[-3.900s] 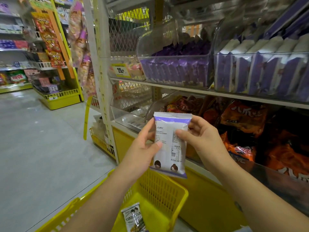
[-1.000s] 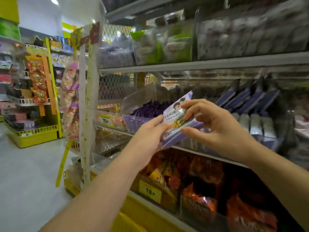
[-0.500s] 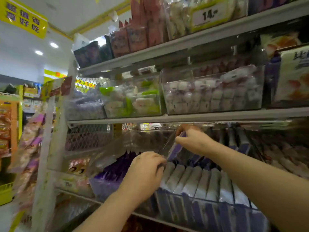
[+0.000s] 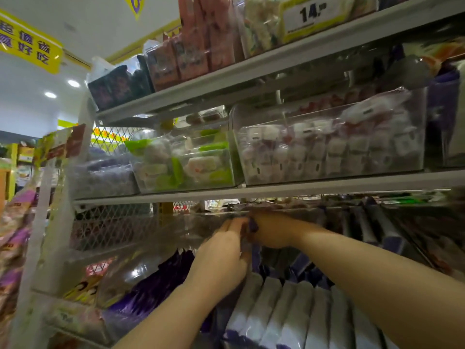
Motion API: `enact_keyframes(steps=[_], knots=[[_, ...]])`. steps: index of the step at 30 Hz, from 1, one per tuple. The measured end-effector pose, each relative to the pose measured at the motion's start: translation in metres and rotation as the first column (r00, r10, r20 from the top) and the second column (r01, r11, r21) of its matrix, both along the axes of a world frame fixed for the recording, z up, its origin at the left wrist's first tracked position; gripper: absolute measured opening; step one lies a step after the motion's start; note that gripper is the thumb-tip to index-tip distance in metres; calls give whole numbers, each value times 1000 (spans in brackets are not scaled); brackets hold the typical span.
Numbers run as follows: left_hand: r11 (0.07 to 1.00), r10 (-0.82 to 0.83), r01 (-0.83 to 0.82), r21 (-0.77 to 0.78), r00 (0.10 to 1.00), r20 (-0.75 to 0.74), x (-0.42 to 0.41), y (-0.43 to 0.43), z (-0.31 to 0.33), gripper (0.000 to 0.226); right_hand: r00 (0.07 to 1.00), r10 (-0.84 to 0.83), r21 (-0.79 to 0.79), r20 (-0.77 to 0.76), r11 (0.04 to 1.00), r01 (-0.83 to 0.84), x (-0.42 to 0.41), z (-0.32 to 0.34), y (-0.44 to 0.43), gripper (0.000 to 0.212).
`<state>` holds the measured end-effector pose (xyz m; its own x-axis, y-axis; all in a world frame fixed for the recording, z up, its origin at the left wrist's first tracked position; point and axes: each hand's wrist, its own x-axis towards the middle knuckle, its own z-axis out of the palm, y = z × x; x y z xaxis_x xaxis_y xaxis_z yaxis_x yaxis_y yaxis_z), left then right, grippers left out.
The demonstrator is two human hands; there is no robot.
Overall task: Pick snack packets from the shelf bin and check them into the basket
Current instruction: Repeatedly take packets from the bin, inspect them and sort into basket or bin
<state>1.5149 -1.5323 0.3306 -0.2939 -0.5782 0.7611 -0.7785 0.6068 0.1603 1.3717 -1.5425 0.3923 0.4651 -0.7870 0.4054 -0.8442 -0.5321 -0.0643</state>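
Reaching into the shelf bin [image 4: 206, 222] | left hand [image 4: 221, 255] and right hand [image 4: 271, 231] are meeting at a purple packet [image 4: 253, 226], grip too blurry to tell | snack packets [image 4: 276, 308] are standing tight, so neighbours could be tugged out.

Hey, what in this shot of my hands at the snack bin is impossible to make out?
- Head view, right hand: fingers hidden behind its own back, so its grip on the purple packet is unclear.
- Head view, left hand: fingertips blurred against the right hand.
- Basket: outside the frame entirely.
- Lower-left price label: blurred by motion.
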Motion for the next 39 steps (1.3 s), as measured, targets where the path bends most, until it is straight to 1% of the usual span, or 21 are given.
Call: enact_keyframes(steps=[2,4,5,6,7,8,10,13,15,17,19,21,23,27,28,30,32,33,35,37,39], knots=[[999,-34,35,-27,999,23,-2,-8,7,49,1000,14,42,15,999,-15,-8,2,0,33],[999,-17,22,-49,994,104,-7,-20,13,49,1000,8,83,-15,997,-7,-17,2,-1,39],[999,-11,14,-29,995,99,-11,-26,15,44,998,-28,100,-58,994,33,-21,0,-3,39],[999,-1,-1,33,998,56,-15,-31,18,37,992,-78,109,-100,990,89,-23,-2,-4,38],[998,52,-55,40,996,71,-18,-35,19,29,985,-123,110,-123,984,137,-23,-6,-6,36],[995,92,-94,22,992,89,-19,-38,19,24,981,-150,108,-119,981,163,-22,-10,-9,34],[994,96,-97,42,995,32,-20,-43,17,23,987,-147,89,-70,984,153,-19,-18,-12,29],[996,72,-78,37,987,145,-22,-38,19,38,993,-111,89,-50,989,115,-20,-18,-8,36],[980,124,-154,128,969,213,-21,-37,24,51,991,-106,82,-80,990,112,-21,-20,-4,41],[961,173,-207,183,967,187,-24,-33,28,54,975,-162,-16,-151,987,162,-17,-27,-2,38],[979,161,-181,92,969,188,-27,-30,27,44,956,-246,-102,-161,967,232,-13,-37,-5,36],[978,203,-207,-8,948,246,-27,-27,26,41,951,-271,-101,-146,961,258,-10,-40,-3,28],[967,237,-255,17,918,319,-27,-27,29,49,951,-266,-67,-157,964,258,-14,-30,0,23],[954,275,-299,-19,845,458,-34,-25,37,56,945,-312,-78,-97,949,305,-35,-2,10,28],[950,286,-310,-29,835,470,-36,-25,37,54,946,-311,-75,-95,949,305,-39,1,11,28],[950,280,-313,6,859,428,-40,-25,38,46,946,-305,-57,-110,952,300,-42,2,12,27],[948,281,-316,15,864,418,-45,-25,38,46,947,-303,-41,-111,953,300,-41,0,12,21],[949,288,-315,-11,852,437,-47,-25,38,48,949,-300,-39,-96,954,298,-41,0,10,19],[946,308,-319,-62,821,481,-48,-25,38,49,950,-307,-52,-48,951,305,-43,1,6,25],[944,311,-322,-67,811,495,-49,-26,38,48,952,-306,-75,10,949,306,-45,2,3,28],[946,303,-317,-62,805,510,-49,-28,38,45,958,-282,-108,56,952,287,-48,2,1,25]])
